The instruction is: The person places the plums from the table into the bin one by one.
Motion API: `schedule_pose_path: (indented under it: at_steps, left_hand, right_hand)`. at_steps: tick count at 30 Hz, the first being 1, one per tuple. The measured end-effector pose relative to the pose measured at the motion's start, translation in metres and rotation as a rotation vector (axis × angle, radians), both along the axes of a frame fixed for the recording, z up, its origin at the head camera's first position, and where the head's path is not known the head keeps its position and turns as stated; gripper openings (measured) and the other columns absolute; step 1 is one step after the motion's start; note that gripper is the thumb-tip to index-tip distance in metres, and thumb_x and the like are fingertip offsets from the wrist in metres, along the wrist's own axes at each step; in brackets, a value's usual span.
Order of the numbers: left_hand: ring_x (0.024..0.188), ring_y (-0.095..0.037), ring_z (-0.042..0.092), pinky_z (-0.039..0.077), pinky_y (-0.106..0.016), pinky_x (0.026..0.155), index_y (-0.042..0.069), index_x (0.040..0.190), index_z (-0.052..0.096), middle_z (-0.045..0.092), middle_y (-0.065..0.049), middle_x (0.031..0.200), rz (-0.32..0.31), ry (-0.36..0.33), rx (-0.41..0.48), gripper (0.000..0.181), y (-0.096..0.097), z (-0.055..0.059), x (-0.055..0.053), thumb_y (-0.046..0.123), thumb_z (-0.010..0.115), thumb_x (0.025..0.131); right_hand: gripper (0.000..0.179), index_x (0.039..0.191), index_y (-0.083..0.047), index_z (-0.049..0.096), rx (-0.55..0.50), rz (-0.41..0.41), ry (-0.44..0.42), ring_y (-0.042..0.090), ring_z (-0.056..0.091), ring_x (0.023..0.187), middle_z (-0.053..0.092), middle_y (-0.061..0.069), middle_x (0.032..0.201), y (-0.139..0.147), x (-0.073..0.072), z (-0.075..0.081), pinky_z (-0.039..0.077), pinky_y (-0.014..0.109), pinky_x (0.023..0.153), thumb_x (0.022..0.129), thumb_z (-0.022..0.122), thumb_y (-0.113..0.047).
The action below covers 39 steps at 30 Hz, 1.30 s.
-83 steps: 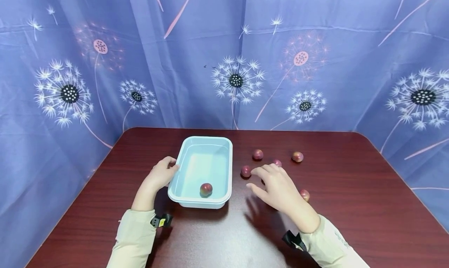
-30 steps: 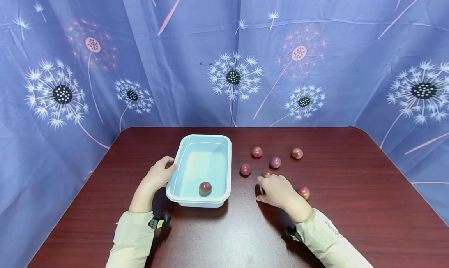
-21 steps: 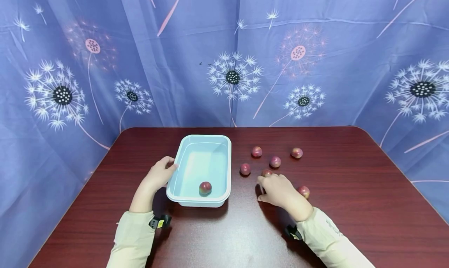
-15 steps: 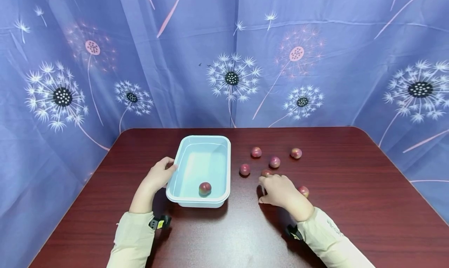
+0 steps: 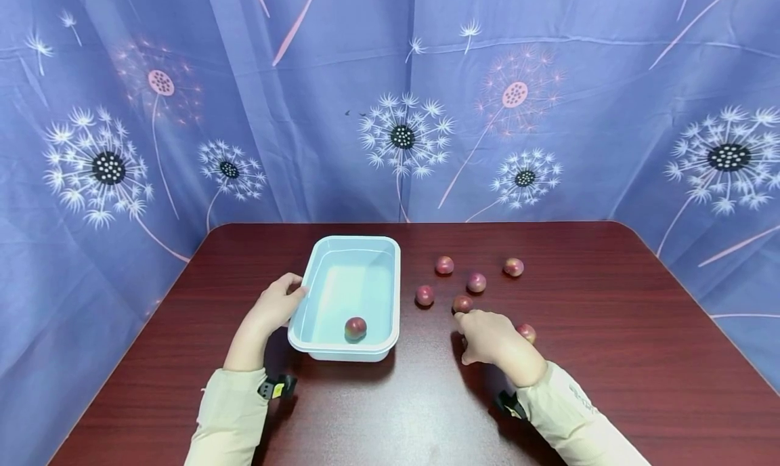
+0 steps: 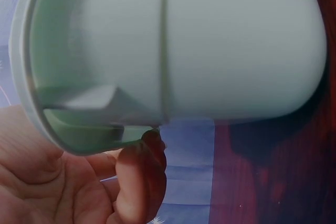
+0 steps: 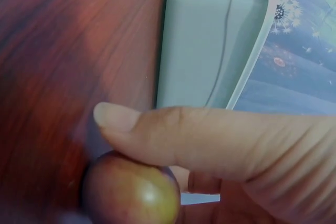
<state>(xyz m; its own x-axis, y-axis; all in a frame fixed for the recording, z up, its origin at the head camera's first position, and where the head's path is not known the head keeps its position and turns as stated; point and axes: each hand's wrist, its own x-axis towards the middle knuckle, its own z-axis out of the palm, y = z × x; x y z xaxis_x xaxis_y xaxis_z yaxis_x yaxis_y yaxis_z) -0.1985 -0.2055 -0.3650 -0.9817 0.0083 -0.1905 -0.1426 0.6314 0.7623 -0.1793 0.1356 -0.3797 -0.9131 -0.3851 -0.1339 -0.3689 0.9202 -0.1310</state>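
A pale blue plastic tub (image 5: 352, 353) stands on the table, with one red plum (image 5: 355, 328) inside near its front end. My left hand (image 5: 277, 305) grips the tub's left rim; in the left wrist view the fingertips (image 6: 152, 150) curl under that rim. To the right of the tub, my right hand (image 5: 495, 341) is low over the table. In the right wrist view its thumb (image 7: 157, 132) lies against a red-yellow plum (image 7: 131, 192), with fingers partly hidden behind; the head view hides this plum. Another plum (image 5: 462, 303) sits just beyond the right fingertips.
Several more plums are spread right of the tub: a near-left plum (image 5: 424, 295), a back plum (image 5: 445, 265), a middle plum (image 5: 477, 282), a far-right plum (image 5: 514, 267) and one plum (image 5: 527, 332) beside my right wrist. A blue dandelion curtain (image 5: 341, 114) hangs behind the dark red table (image 5: 244, 249).
My right hand has come down from above the plums, then drawn slightly toward me, uncovering more of the plum beyond its fingertips. My left hand and the tub have stayed put.
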Motion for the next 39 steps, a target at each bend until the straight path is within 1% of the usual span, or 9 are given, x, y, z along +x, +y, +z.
schedule_pose_path:
  at_steps: [7, 11, 16, 21, 25, 33, 39]
  left_hand:
    - [0.094, -0.034, 0.063, 0.056, -0.044, 0.069, -0.006, 0.133, 0.041, 0.054, -0.03, 0.119, 0.0, -0.005, -0.004, 0.041, 0.0, 0.0, 0.0, 0.019, 0.043, 0.1]
    - [0.093, -0.034, 0.064, 0.056, -0.044, 0.069, -0.006, 0.133, 0.041, 0.054, -0.03, 0.118, -0.002, -0.003, 0.0, 0.041, 0.0, 0.0, 0.0, 0.018, 0.043, 0.1]
    - [0.092, -0.033, 0.064, 0.057, -0.044, 0.069, -0.006, 0.131, 0.042, 0.055, -0.03, 0.117, 0.001, 0.0, 0.006, 0.04, 0.0, -0.001, 0.0, 0.018, 0.043, 0.099]
    - [0.091, -0.033, 0.064, 0.057, -0.044, 0.069, -0.006, 0.131, 0.042, 0.055, -0.03, 0.116, 0.001, 0.006, 0.009, 0.039, 0.0, -0.001, 0.001, 0.017, 0.043, 0.099]
    - [0.089, -0.032, 0.064, 0.056, -0.044, 0.069, -0.006, 0.13, 0.042, 0.055, -0.03, 0.115, -0.005, 0.007, 0.013, 0.039, 0.0, -0.001, 0.001, 0.017, 0.042, 0.099]
    - [0.091, -0.033, 0.064, 0.056, -0.044, 0.069, -0.005, 0.131, 0.042, 0.055, -0.029, 0.118, 0.003, 0.006, 0.007, 0.04, -0.002, 0.0, 0.002, 0.018, 0.043, 0.099]
    - [0.09, -0.032, 0.064, 0.056, -0.044, 0.068, -0.005, 0.13, 0.043, 0.055, -0.029, 0.117, -0.001, 0.008, 0.022, 0.038, 0.0, -0.002, 0.001, 0.017, 0.042, 0.1]
  right_hand:
    - [0.039, 0.082, -0.011, 0.053, -0.007, -0.006, 0.002, 0.027, 0.06, 0.068, 0.055, 0.003, 0.072, -0.001, 0.0, 0.001, 0.047, 0.049, 0.056, 0.058, 0.083, -0.011]
    - [0.039, 0.082, -0.011, 0.052, -0.021, -0.001, 0.03, 0.024, 0.058, 0.066, 0.054, 0.002, 0.072, -0.001, 0.0, 0.001, 0.047, 0.048, 0.054, 0.058, 0.082, -0.01]
    - [0.038, 0.078, -0.013, 0.049, -0.038, 0.009, 0.067, 0.02, 0.055, 0.062, 0.051, -0.001, 0.069, -0.001, 0.001, -0.001, 0.045, 0.045, 0.052, 0.059, 0.082, -0.011]
    - [0.036, 0.078, -0.013, 0.05, -0.067, 0.027, 0.109, 0.02, 0.056, 0.062, 0.052, -0.002, 0.07, -0.002, 0.002, 0.0, 0.046, 0.044, 0.051, 0.063, 0.083, -0.016]
    - [0.036, 0.079, -0.012, 0.052, -0.078, 0.049, 0.181, 0.022, 0.059, 0.063, 0.053, -0.001, 0.073, -0.005, 0.003, 0.0, 0.045, 0.042, 0.049, 0.065, 0.084, -0.02]
    - [0.038, 0.075, -0.011, 0.049, -0.097, 0.056, 0.434, 0.025, 0.058, 0.065, 0.049, 0.0, 0.069, -0.018, 0.006, 0.0, 0.043, 0.038, 0.046, 0.065, 0.084, -0.021]
    - [0.036, 0.076, -0.012, 0.052, -0.164, 0.068, 0.544, 0.022, 0.056, 0.062, 0.048, -0.002, 0.068, -0.021, 0.008, -0.001, 0.04, 0.034, 0.045, 0.065, 0.085, -0.021]
